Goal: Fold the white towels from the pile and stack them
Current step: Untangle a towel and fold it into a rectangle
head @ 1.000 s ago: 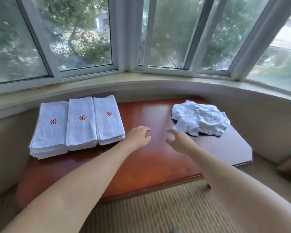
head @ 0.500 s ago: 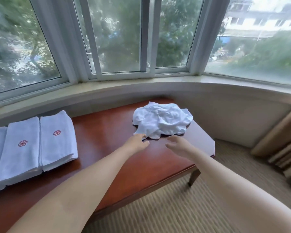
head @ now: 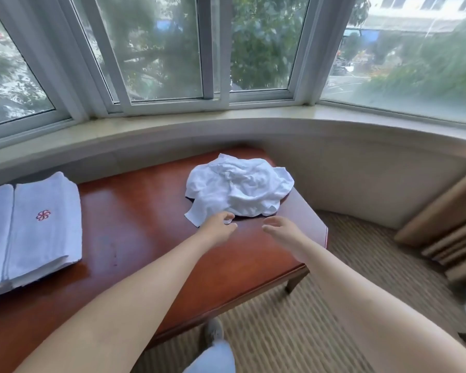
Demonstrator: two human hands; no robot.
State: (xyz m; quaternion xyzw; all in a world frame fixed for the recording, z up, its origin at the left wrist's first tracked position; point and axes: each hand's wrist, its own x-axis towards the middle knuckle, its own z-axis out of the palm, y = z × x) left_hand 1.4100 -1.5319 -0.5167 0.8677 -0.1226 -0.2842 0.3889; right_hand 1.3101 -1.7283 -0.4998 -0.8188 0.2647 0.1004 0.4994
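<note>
Just short of the pile of crumpled white towels point(head: 238, 188), a person's two hands reach across a red-brown wooden counter point(head: 145, 211) set in a bay window; the left hand point(head: 218, 226) is nearer, its curled fingers at the pile's near edge and seemingly pinching a bit of cloth beside the loose corner that trails toward the viewer, though the grip itself is too small to be sure of, while the right hand point(head: 283, 229) hovers just beside it, fingers relaxed and spread, holding nothing and not touching the cloth. The pile lies straight ahead of both hands, at the counter's far right end, its long axis running roughly left to right. Well apart at the left end sit the folded towels point(head: 38, 227) with red flower emblems, side by side. Nothing stands between hands and pile; bare counter lies between the pile and the folded towels
</note>
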